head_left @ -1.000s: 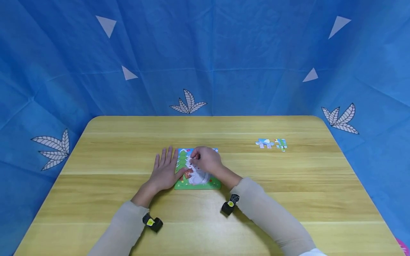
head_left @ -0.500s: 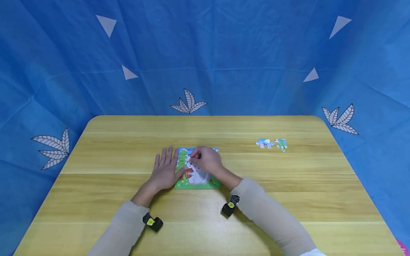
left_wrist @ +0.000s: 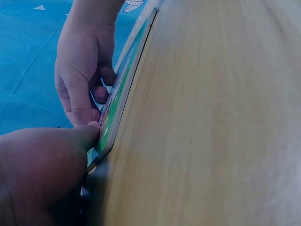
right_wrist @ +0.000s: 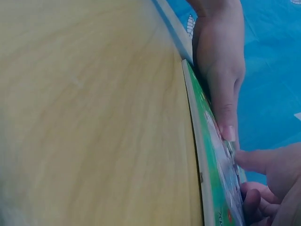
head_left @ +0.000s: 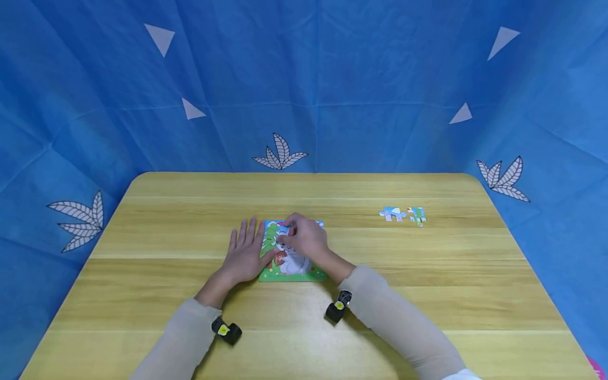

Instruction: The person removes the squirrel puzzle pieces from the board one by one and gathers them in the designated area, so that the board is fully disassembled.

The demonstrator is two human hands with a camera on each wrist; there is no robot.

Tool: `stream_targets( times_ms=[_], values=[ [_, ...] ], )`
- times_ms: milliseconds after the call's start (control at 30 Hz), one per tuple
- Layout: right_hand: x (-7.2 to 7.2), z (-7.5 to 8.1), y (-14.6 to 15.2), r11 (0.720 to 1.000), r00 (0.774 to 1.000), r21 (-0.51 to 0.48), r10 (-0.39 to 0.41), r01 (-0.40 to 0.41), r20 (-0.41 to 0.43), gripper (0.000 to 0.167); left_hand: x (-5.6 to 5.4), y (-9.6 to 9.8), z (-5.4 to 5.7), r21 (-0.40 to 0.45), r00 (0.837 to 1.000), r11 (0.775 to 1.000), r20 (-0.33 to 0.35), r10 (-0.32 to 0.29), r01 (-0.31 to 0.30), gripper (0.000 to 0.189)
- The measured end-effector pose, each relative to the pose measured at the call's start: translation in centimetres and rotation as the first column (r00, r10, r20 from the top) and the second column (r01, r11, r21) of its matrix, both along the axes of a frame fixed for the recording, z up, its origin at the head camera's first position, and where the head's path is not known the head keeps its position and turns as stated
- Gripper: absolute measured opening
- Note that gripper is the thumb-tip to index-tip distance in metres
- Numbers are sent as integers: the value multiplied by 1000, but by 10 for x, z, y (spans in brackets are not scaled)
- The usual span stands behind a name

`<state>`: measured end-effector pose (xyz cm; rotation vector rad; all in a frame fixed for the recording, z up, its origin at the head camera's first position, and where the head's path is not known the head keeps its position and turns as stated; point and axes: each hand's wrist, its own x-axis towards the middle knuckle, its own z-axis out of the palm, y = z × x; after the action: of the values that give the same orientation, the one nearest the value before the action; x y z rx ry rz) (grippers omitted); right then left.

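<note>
A jigsaw puzzle point(head_left: 294, 277) lies flat on the wooden table, printed with a white animal, a green tree and green grass. At its left edge my left hand point(head_left: 243, 258) lies flat with fingers spread, its thumb resting on the picture. My right hand point(head_left: 306, 237) bends over the upper part of the puzzle. Its thumb point(right_wrist: 256, 161) touches the picture, index finger a little apart from it, the other fingers curled under. Whether a piece sits between thumb and index cannot be seen. Part of the upper right picture is hidden by this hand.
Two loose jigsaw pieces, a blue and white one point(head_left: 392, 213) and a green one point(head_left: 418, 215), lie at the back right of the table point(head_left: 427, 295). A blue curtain point(head_left: 313, 79) with white leaf prints hangs around the table's back and sides.
My right thumb and index finger have spread further apart over the puzzle; the index finger now reaches nearer its top edge. My left hand and the loose pieces have stayed in place.
</note>
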<state>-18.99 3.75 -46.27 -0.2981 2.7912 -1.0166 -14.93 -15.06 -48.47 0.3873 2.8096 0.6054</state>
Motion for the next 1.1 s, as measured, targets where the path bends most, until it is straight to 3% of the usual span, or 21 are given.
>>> stream_targets(
  times_ms=[233, 433, 667, 800, 933, 1100],
  values=[
    [-1, 1, -1, 999, 1000, 38, 13, -14, 23, 37, 0, 0, 0, 2, 1000, 1000, 0, -5, 5, 82],
    [-1, 5, 1, 1000, 998, 12, 11, -12, 58, 36, 0, -1, 3, -2, 1000, 1000, 1, -6, 6, 84],
    [-3, 3, 5, 993, 998, -113, -13, 20, 63, 35, -1, -1, 2, -12, 1000, 1000, 4, 3, -2, 84],
    [-3, 2, 6, 983, 998, -177, -40, 48, 51, 25, -1, -1, 3, -4, 1000, 1000, 4, 6, -6, 83],
    [-2, 2, 7, 963, 995, -253, -76, 89, 61, 10, -1, -1, 2, -2, 1000, 1000, 3, 4, -4, 83],
    [-2, 1, 9, 932, 992, -345, -87, 113, 90, 6, 0, 0, 2, 3, 1000, 1000, 5, 3, -3, 84]
  ],
)
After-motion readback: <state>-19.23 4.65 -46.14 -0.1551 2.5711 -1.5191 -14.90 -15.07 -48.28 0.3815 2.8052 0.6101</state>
